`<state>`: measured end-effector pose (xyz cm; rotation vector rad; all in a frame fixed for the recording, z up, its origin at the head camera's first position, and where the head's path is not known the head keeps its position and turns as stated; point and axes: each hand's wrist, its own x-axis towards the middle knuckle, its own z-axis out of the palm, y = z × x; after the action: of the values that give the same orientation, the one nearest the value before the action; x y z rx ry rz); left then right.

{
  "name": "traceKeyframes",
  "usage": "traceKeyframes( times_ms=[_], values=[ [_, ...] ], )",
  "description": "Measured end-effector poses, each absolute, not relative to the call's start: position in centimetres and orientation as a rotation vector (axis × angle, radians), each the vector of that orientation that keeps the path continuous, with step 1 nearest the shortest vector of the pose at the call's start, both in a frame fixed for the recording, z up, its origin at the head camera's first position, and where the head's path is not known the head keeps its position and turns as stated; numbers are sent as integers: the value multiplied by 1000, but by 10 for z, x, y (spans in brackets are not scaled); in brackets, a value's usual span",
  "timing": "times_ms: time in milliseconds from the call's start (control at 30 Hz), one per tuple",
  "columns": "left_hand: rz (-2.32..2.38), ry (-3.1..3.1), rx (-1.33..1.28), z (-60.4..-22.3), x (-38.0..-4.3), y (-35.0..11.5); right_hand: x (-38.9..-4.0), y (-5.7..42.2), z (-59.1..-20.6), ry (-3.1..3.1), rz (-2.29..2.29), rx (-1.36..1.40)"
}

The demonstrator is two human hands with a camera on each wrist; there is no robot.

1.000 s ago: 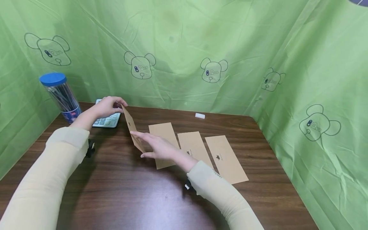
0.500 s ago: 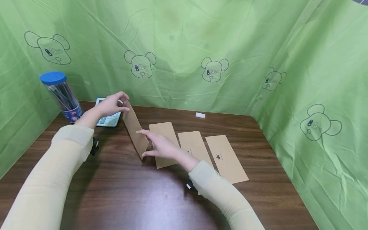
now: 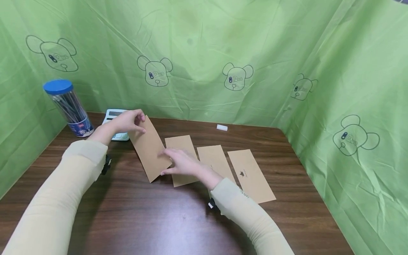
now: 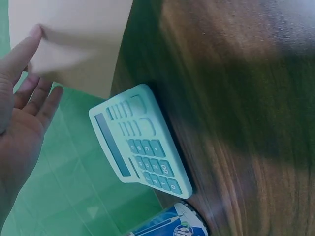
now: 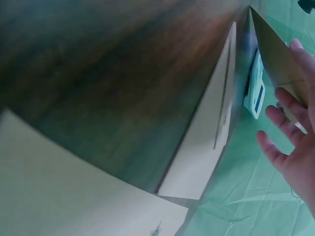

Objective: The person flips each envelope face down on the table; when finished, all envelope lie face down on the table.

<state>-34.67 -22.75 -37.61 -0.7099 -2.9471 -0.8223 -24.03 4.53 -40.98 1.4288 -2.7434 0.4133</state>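
A brown paper envelope (image 3: 148, 150) stands tilted over the table, its plain face toward the head camera. My left hand (image 3: 127, 121) pinches its upper end, with the thumb on the front and the fingers behind, as the left wrist view shows. Lower down, my right hand (image 3: 182, 163) holds the right edge between thumb and fingers. Three similar envelopes lie flat to the right: a near one (image 3: 181, 143) partly behind my right hand, a middle one (image 3: 214, 159) partly covered by my forearm, and a far right one (image 3: 251, 175) with a small crown print.
A pale blue calculator (image 4: 140, 140) lies behind my left hand. Beside it stands a clear tub with a blue lid (image 3: 60, 86), full of dark sticks like pens. A small white block (image 3: 222, 127) lies near the back edge. Green cloth (image 3: 197, 95) hangs around the wooden table (image 3: 127, 219).
The held envelope has turned from nearly edge-on with a printed mark showing to its plain face, leaning back lower. Both hands have shifted slightly to the right with it.
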Motion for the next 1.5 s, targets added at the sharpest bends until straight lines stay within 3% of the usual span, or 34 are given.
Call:
traceKeyframes(
  times_ms=[500, 933, 1267, 1500],
  values=[
    [-681, -2997, -954, -402, -342, -209, -237, 46, -427, -2884, 91, 1469],
    [-613, -3023, -932, -431, -340, -202, -235, 38, -434, -2883, -93, 1412],
    [-532, -3074, -949, -436, -341, -200, -235, 42, -436, -2879, -48, 1449],
    [-437, -3069, -1002, -436, -347, -201, -242, 72, -420, -2894, 185, 1461]
  ],
)
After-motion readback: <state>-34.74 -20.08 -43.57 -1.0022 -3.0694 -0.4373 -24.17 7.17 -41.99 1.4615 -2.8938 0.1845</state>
